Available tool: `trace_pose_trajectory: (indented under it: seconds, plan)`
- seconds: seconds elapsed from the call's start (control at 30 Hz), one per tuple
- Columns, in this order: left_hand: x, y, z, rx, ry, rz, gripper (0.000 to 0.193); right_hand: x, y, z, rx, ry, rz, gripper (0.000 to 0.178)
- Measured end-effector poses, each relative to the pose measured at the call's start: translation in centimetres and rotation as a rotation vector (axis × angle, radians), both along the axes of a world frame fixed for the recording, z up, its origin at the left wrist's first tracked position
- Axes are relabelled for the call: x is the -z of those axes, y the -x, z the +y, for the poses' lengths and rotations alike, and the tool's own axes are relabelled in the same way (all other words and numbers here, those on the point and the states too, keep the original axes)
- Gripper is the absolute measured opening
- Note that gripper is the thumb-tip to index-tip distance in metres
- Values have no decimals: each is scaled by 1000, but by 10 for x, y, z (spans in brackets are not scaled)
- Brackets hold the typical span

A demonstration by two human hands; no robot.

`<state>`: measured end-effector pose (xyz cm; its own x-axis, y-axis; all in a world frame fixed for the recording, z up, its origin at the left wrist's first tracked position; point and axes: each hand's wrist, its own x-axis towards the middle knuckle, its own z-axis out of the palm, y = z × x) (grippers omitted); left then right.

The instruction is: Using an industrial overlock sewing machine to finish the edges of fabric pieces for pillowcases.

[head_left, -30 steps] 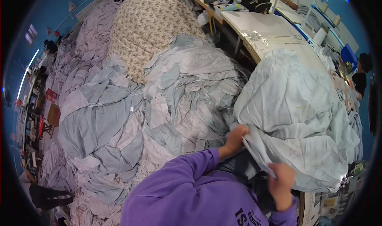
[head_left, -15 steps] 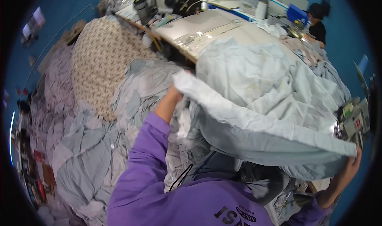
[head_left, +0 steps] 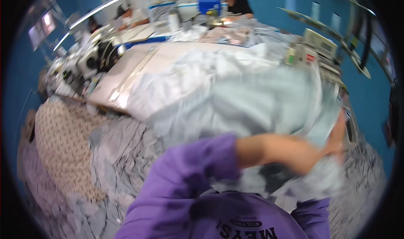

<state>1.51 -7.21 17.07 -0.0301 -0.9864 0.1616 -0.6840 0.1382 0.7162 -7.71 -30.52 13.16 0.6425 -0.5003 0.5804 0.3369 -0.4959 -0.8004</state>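
A pale green-white cloth (head_left: 261, 100), smeared by motion, spreads in front of me over the near right part of the table. My left arm, in a purple sleeve, crosses my body to the right. At its end my left hand (head_left: 309, 157) is blurred beside bunched whitish cloth (head_left: 322, 180). Close by it, my right hand (head_left: 336, 134) is raised at the cloth's right edge. Its fingers are smeared too, so the grip of either hand is unclear.
Behind the cloth lies a pale tabletop (head_left: 130, 66). A sewing machine (head_left: 313, 54) stands at right, more machines (head_left: 90, 58) at left. Heaped grey fabric (head_left: 122, 150) and a patterned cloth bundle (head_left: 63, 142) lie at left. A person (head_left: 237, 5) sits at the far side.
My view has turned to the right. My left hand has left the cloth's left end and swung across to beside my right hand. The cloth, stretched between both hands before, now spreads loosely.
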Motion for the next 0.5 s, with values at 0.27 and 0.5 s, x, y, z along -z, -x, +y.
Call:
trace_pose_trajectory:
  seconds: [0.27, 0.5]
  plan:
    - [64, -44, 45, -724, 82, -467, 76, 165, 88, 71, 208, -78, 366, 19]
    - [107, -81, 148, -948, 13, -835, 31, 240, 99, 104, 371, 185, 877, 58]
